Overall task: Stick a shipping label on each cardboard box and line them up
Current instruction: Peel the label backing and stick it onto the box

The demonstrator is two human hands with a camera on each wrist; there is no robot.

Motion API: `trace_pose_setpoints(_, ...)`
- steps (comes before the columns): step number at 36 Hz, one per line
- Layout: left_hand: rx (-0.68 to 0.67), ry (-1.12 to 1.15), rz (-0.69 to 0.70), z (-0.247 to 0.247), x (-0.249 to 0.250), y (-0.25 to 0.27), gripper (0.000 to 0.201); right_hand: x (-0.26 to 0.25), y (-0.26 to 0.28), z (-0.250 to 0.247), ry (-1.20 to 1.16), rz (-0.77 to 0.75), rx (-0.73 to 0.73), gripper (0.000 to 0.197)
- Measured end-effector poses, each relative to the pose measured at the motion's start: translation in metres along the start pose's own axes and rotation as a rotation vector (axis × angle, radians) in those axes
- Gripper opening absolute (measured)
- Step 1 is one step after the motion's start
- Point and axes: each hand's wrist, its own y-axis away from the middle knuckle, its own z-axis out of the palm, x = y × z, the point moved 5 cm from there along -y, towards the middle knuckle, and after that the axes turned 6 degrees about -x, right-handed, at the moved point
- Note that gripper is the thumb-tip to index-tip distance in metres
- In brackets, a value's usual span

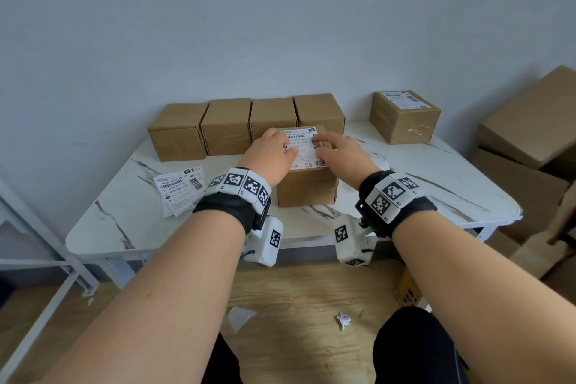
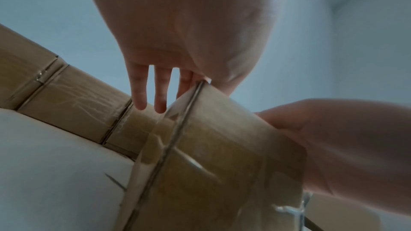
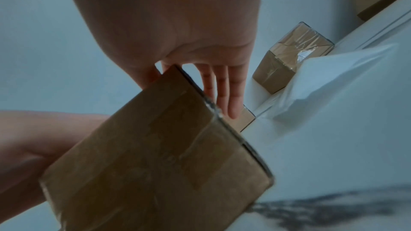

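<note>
A cardboard box [image 1: 307,188] stands near the table's middle with a white shipping label [image 1: 304,146] on its top. My left hand [image 1: 271,154] lies flat on the label's left part, fingers straight [image 2: 140,90]. Over the label's right part my right hand [image 1: 336,151] presses with straight fingers [image 3: 231,92]. The same box [image 2: 211,155] [image 3: 160,155] fills both wrist views. Behind it several unlabelled boxes [image 1: 227,129] stand in a row along the wall. One labelled box [image 1: 405,117] stands apart at the back right.
A pile of loose labels [image 1: 180,190] lies on the white marble table [image 1: 436,184] at the left. A white backing sheet [image 3: 333,80] lies right of the box. Large cardboard boxes [image 1: 530,134] are stacked right of the table. Paper scraps [image 1: 343,320] lie on the wooden floor.
</note>
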Motion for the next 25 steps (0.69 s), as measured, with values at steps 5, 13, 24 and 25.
trace_pose_setpoints(5, 0.065, 0.002, 0.004, -0.003, -0.001, -0.007, 0.024, -0.006, -0.016, 0.002, 0.124, 0.018, -0.026, 0.041)
trace_pose_setpoints(13, -0.045, 0.159, -0.049, 0.007, -0.012, -0.011, 0.022, -0.009, -0.030, 0.005, 0.135, 0.059, -0.040, 0.046)
trace_pose_setpoints(24, -0.058, 0.231, -0.107, 0.010, -0.010, -0.001, 0.044, -0.002, -0.029, 0.002, 0.075, 0.127, 0.056, 0.067)
trace_pose_setpoints(25, -0.064, 0.219, -0.128, 0.010, -0.010, 0.001, 0.045, -0.001, -0.027, -0.001, 0.072, 0.135, 0.069, 0.068)
